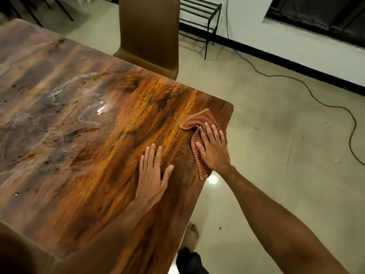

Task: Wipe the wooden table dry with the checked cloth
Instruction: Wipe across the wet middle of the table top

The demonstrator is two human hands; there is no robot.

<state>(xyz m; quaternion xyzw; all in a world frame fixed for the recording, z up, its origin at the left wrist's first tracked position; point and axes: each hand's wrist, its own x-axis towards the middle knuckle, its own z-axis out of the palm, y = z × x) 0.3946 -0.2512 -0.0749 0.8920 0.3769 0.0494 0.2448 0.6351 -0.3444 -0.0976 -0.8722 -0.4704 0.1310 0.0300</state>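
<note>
The wooden table (pixel 110 147) fills the left and middle of the head view, its right edge running down past my hands. A red-and-white checked cloth (pixel 203 120) lies crumpled near the table's far right corner. My right hand (pixel 212 148) presses flat on the cloth, fingers spread over it, with part of the cloth hanging past the table edge. My left hand (pixel 153 172) rests flat on the bare wood just left of it, fingers apart, holding nothing. Wet streaks and a small puddle (pixel 94 111) shine on the table's left-centre part.
A brown chair (pixel 150 34) stands at the table's far side. A black metal rack (pixel 199 18) sits by the wall behind it. A dark cable (pixel 316 95) snakes across the tiled floor on the right. My bare foot (pixel 192 234) shows below the table edge.
</note>
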